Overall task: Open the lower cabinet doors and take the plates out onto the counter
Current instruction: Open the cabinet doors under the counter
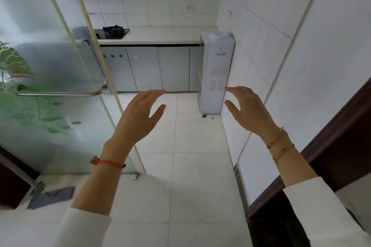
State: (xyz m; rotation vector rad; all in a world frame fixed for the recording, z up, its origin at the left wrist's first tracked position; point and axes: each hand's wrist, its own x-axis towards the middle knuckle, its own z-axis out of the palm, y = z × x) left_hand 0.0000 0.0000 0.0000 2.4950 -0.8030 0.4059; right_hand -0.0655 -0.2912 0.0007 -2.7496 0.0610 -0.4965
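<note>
The lower cabinet doors [158,68], pale grey-blue panels, stand closed under the white counter [160,35] at the far end of the kitchen. No plates show. My left hand [140,114] and my right hand [247,108] are raised in front of me, fingers relaxed and spread, holding nothing. Both hands are well short of the cabinet, over the white tiled floor.
A frosted glass door [50,86] with a metal bar handle stands open at the left. A white water dispenser [215,72] stands against the right wall beside the cabinet. A black gas hob [114,32] sits on the counter's left part. A dark wooden door frame [321,156] is at the right.
</note>
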